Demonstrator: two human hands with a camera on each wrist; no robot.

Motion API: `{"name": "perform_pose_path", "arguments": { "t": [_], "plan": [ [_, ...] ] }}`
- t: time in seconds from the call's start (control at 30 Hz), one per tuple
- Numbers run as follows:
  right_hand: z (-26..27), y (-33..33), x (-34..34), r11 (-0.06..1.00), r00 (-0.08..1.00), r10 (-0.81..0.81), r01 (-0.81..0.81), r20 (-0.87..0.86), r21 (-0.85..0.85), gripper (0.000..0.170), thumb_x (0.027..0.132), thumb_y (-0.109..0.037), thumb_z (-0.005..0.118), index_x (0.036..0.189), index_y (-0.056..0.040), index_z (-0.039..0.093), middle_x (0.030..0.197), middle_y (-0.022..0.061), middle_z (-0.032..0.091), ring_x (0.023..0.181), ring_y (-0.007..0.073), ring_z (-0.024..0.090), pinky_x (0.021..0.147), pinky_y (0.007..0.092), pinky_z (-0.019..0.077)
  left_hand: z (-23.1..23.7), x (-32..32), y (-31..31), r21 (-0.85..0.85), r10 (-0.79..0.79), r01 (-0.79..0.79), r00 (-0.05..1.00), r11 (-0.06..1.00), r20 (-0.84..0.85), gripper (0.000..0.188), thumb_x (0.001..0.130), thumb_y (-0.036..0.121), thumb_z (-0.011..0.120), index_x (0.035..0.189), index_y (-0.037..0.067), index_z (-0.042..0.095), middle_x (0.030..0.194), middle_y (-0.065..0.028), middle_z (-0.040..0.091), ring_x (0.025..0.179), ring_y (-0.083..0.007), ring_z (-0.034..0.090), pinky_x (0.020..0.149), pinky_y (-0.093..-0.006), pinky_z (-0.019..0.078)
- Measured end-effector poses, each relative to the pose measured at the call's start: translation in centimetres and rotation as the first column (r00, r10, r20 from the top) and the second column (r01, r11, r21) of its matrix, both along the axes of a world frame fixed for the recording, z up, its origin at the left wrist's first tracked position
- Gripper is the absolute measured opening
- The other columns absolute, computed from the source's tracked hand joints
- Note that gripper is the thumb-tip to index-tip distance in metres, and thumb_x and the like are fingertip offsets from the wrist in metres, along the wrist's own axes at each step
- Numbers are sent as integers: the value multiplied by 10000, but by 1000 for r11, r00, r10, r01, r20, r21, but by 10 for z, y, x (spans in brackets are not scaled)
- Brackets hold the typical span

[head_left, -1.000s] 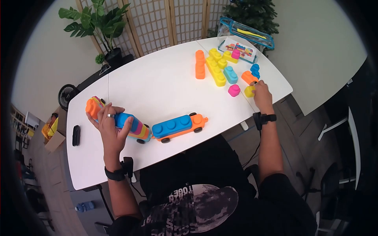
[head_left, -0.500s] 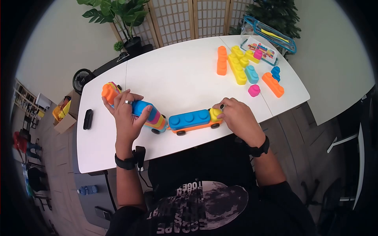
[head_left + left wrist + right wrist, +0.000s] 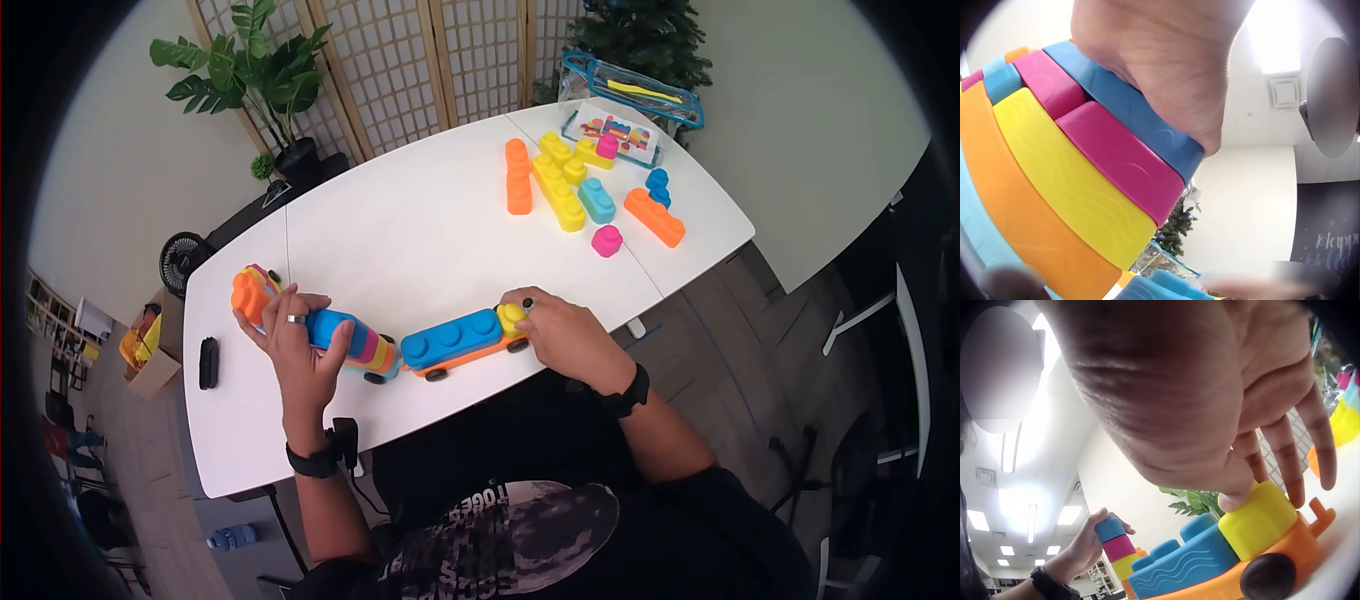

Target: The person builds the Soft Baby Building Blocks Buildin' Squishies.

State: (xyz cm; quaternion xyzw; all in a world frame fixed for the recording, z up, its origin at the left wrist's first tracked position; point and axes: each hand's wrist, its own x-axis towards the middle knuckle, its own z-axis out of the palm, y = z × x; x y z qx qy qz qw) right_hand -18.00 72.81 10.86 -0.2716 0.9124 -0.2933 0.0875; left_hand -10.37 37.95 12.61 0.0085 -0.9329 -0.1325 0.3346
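Observation:
My left hand (image 3: 300,350) grips the top blue block (image 3: 333,328) of a stacked toy train car, thumb on one side and fingers on the other. Below that block come layers of pink (image 3: 1125,140), yellow (image 3: 1075,178) and orange (image 3: 1035,206). Coupled behind is an orange wheeled wagon (image 3: 1307,544) carrying a long blue block (image 3: 455,338) with three studs. At the wagon's rear end, my right hand (image 3: 575,340) pinches a small yellow block (image 3: 1260,519), which sits on the wagon right against the blue block.
Loose blocks lie at the back right: long orange (image 3: 655,217), yellow (image 3: 560,195), light blue (image 3: 597,201) and pink (image 3: 606,240) pieces. Behind them stand a picture card (image 3: 610,135) and a clear bag (image 3: 640,90). A black case (image 3: 208,363) lies near the left edge.
My right hand has brought the yellow block from the loose pieces at the right to the rear of the wagon. My left hand keeps its grip on the stacked car.

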Motion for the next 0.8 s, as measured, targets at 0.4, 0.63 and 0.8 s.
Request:
{"name": "perform_pose_path", "arguments": {
  "t": [0.4,0.63,0.8],
  "plan": [
    [28,64,-86,966,973,-179,202,-145,164,881,933,-296,874,1666,-79,436,1450,223,644,1197,359,695,1039,440,565,-1,2,-2,44,-8,7,1000,999,21,458,875,518,778,1105,127,712,1108,-63,712,1401,-336,588,1341,-634,-68],
    [6,0,-207,949,963,-169,217,-212,229,655,1013,-461,742,1478,-22,601,1235,234,761,1168,402,733,973,502,589,-1,2,-3,14,-11,11,1000,1000,20,477,865,527,794,1101,120,718,1117,-61,721,1385,-341,592,1330,-658,-46],
    [-41,-45,-273,897,954,-197,268,-225,353,621,965,-442,737,1438,-59,616,1187,217,781,1121,391,761,949,498,602,2,4,-1,22,-9,9,1000,1000,16,471,856,515,819,1084,115,723,1148,-58,740,1378,-350,593,1323,-669,-48]
  ]
}}
